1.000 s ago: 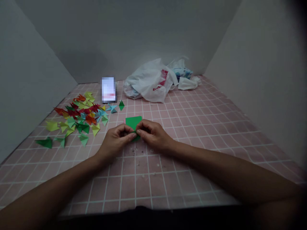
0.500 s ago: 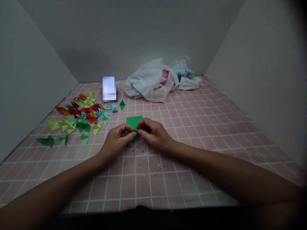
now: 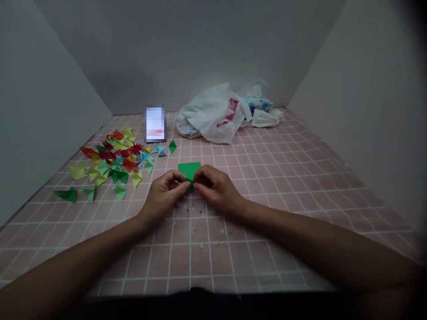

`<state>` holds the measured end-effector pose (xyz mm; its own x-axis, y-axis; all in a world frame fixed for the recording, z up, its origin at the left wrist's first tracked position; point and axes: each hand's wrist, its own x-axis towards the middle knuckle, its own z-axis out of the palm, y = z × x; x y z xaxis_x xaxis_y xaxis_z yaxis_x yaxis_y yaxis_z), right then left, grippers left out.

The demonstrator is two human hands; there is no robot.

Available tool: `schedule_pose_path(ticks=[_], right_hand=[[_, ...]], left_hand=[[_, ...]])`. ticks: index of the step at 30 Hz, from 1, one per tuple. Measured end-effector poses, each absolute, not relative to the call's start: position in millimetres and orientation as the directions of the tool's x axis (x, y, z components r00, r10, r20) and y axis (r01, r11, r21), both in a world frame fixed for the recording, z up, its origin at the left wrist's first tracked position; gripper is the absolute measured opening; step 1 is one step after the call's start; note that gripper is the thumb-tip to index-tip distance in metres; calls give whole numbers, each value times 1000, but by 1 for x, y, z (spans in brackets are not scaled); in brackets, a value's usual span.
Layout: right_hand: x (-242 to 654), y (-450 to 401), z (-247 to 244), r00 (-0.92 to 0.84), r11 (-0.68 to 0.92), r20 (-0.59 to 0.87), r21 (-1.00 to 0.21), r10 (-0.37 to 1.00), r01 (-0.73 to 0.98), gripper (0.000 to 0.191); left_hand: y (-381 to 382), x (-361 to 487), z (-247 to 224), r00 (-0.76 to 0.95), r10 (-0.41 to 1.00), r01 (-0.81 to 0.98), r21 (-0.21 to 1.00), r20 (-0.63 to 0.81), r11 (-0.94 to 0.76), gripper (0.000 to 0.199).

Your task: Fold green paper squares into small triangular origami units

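Our left hand (image 3: 163,194) and right hand (image 3: 216,189) are both closed in a tight pinch, meeting on a square of bright green folding paper (image 3: 188,171) just above the pink grid-lined mat (image 3: 200,262). Both seem to grip it, though our fingers hide the fold itself. A slackened pinch could let the crease spring open, and uneven pressure could skew it. A heap of folded multicoloured paper triangles (image 3: 110,162) lies at ten o'clock; a crumpled white plastic bag (image 3: 213,118) sits at twelve.
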<state>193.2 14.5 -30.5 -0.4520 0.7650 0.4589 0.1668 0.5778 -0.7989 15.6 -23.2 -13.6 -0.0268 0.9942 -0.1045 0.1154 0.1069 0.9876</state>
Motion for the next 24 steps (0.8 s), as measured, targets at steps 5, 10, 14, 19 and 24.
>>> schedule_pose_path(ticks=[5, 10, 14, 19, 24], right_hand=[[193, 14, -31, -457, 573, 447, -798, 769, 184, 13], [193, 16, -31, -470, 569, 428, -795, 772, 212, 14], [193, 16, -30, -473, 536, 389, -813, 790, 227, 14], [192, 14, -31, -463, 479, 344, -851, 817, 213, 13], [192, 13, -30, -474, 433, 293, -875, 830, 217, 13]], left_hand=[[-23, 16, -15, -17, 995, 91, 991, -95, 96, 30], [-23, 17, -16, 11, 993, 46, 992, -116, 116, 29], [-23, 17, -16, 19, 993, 27, 993, -115, 114, 29], [-23, 17, -16, 13, 993, 30, 993, -118, 118, 30], [-23, 17, -18, 6, 994, 26, 993, -113, 113, 28]])
